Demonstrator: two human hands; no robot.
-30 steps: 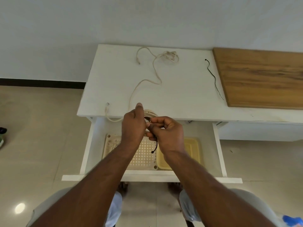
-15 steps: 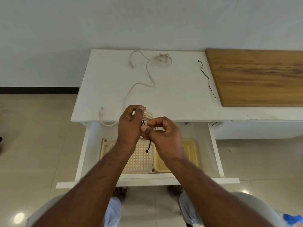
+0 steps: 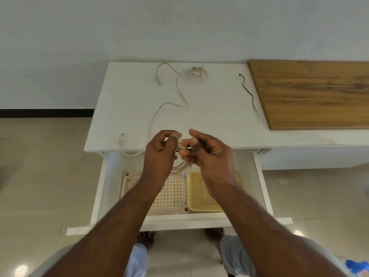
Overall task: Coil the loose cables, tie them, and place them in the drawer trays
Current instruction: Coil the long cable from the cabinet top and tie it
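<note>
Item: coiled beige network cable (image 3: 180,148), held above the open white drawer (image 3: 103,176), at the front edge of the white bench (image 3: 209,116). The coil is gripped by the left hand (image 3: 159,154), fingers curled round the loops so that they cannot spring apart. The right hand (image 3: 207,154) pinches the bundle; a tie there cannot be made out. A clear plug hangs below. Beneath are a cream perforated tray (image 3: 171,194) and a yellow mesh tray (image 3: 199,196), presumably the destination. Unwound cable trails across the bench to a loose tangle (image 3: 194,72). A thin black tie (image 3: 250,96) is kept near the wooden board (image 3: 315,92).
</note>
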